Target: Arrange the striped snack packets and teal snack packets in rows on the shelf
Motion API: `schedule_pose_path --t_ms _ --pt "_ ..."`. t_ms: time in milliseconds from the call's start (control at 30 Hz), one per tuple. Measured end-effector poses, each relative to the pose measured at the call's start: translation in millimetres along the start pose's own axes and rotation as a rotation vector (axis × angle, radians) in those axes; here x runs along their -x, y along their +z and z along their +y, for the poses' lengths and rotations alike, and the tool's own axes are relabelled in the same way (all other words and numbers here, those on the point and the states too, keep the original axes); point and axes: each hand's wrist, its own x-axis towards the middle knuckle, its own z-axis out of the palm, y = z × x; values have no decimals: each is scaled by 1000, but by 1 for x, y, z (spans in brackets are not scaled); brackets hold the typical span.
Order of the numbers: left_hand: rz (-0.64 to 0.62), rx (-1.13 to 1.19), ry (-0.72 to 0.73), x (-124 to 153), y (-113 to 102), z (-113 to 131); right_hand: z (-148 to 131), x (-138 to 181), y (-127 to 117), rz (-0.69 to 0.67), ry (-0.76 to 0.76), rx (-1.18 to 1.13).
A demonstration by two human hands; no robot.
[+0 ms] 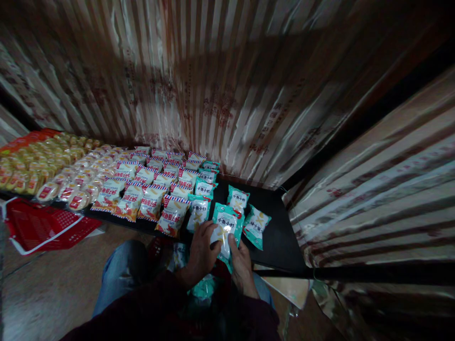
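Observation:
Between my two hands is a teal-and-white snack bag [226,222], held tilted over the near edge of the black shelf. My left hand [203,251] grips its left side, fingers laid across the front. On the lower right side my right hand [242,263] closes with the thumb on the bag's face. Just behind stands a matching snack bag [238,198], and another snack bag [256,226] lies askew to the right. A short column of the same teal bags, the nearest a snack bag [198,213], runs back to the left.
Left of the teal bags, rows of red-and-white snack bags [173,215] cover the black shelf [277,237]. Farther left lie wrapped round cakes [78,200] and yellow packets [21,180]. A red basket [42,227] is on the floor. Striped plastic sheeting [227,94] hangs behind.

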Motion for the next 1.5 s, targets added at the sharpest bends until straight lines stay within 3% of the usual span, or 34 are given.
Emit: schedule_pose_path --t_ms 233,767,1133,1500 --pt "-125 27 -134 -5 5 9 -3 -24 2 63 -59 -25" --pt "-36 -164 -85 -26 14 0 -12 -61 14 -142 138 -198" --pt "-81 -87 -80 -35 26 0 -14 -75 3 -43 123 -188" --pt "-146 -52 -147 -51 35 11 -19 -93 -9 51 28 -18"
